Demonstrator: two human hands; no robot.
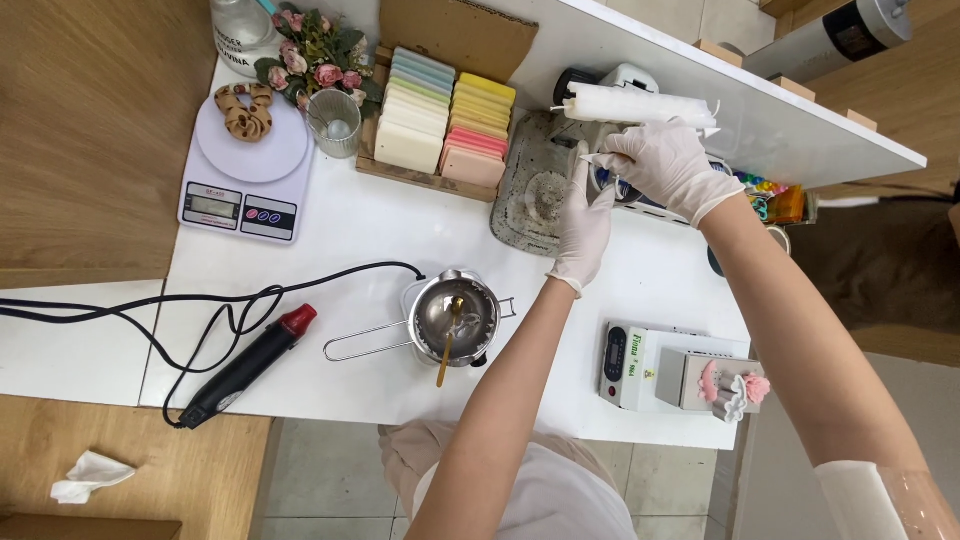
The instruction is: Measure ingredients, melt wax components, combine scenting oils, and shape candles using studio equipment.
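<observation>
My right hand [665, 165] grips white taper candles [640, 105] | my left hand [585, 215] pinches their lower end | melting pot [455, 320] at 7 o'clock, untouched, candles still whole.

Open white worktop [380, 225] stretches between the kitchen scale [245, 165] and the small metal pot [455, 320]; left of the pot, a black cord [200, 300] and heat gun [250, 365] block passage, while wax blocks [445, 120] crowd behind.
</observation>
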